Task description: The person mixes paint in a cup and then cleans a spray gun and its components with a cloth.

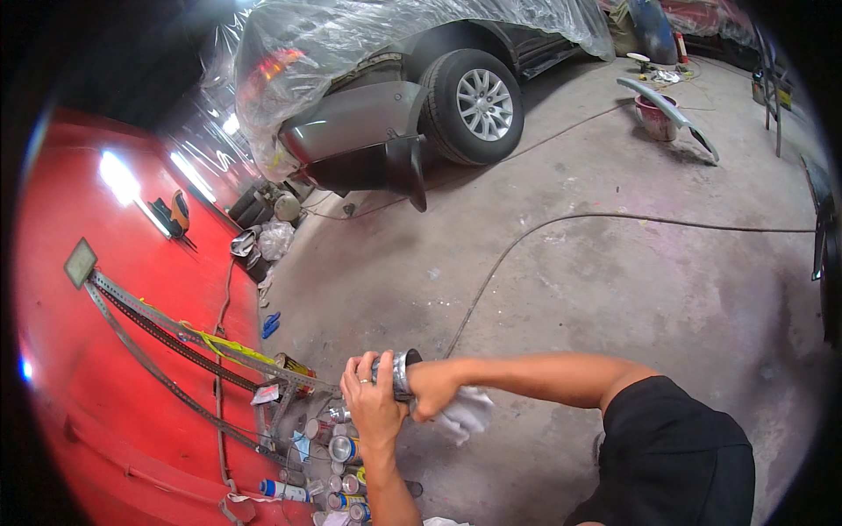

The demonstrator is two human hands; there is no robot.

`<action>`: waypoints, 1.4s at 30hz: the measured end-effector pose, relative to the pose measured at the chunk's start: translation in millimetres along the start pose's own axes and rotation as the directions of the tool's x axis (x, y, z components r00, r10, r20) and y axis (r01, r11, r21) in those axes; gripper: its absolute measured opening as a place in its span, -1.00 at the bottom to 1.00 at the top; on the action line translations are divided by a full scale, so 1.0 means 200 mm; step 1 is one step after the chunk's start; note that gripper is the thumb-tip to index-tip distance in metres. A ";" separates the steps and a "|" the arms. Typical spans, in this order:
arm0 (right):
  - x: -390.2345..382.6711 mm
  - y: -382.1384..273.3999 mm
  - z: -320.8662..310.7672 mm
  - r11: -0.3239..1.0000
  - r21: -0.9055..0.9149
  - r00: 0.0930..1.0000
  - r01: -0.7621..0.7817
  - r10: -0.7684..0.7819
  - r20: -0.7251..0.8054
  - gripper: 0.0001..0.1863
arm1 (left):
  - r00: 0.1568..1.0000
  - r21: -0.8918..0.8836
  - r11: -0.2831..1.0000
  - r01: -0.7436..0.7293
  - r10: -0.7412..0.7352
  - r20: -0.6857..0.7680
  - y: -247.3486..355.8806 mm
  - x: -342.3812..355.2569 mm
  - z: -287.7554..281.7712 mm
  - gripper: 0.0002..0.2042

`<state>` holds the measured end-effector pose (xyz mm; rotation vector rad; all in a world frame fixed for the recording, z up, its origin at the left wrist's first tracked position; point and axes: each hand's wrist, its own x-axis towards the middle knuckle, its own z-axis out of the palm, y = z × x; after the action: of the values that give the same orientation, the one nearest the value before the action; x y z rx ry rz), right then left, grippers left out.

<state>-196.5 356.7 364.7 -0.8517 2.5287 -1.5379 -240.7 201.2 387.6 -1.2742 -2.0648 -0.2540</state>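
Metal can (403,375): clasped in the left hand (373,401), its inside hidden; silvery, smudged dark.
White cloth (467,415): bunched in the right hand (432,387).
Tins (343,450): clustered below.

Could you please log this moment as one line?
left hand: holds metal can; right hand: holds white cloth, at can's rim; ahead: plastic-draped car

No legible text; labels (285,490) on cans (340,449) at left too small, blurred.
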 end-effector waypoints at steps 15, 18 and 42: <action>-0.04 -0.08 -0.19 0.998 0.054 0.968 -0.036 0.048 -0.246 -0.56 | 0.934 -0.352 0.885 0.305 -0.350 -0.069 -0.20 -0.12 0.24 -0.26; -0.11 -0.18 -0.36 0.991 0.137 0.749 0.002 0.089 -0.656 -0.50 | 0.891 -0.618 0.683 0.389 -0.450 0.063 -0.30 -0.08 0.14 -0.21; -0.05 -0.06 -0.09 0.680 -0.731 0.811 -0.057 -0.395 -0.431 -0.58 | 0.856 -0.527 0.703 0.477 -0.237 0.459 -0.02 -0.01 -0.01 -0.34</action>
<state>-188.3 371.6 381.9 -0.7815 3.7239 -0.8342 -242.5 197.0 388.4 -1.3267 -2.6826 -1.0482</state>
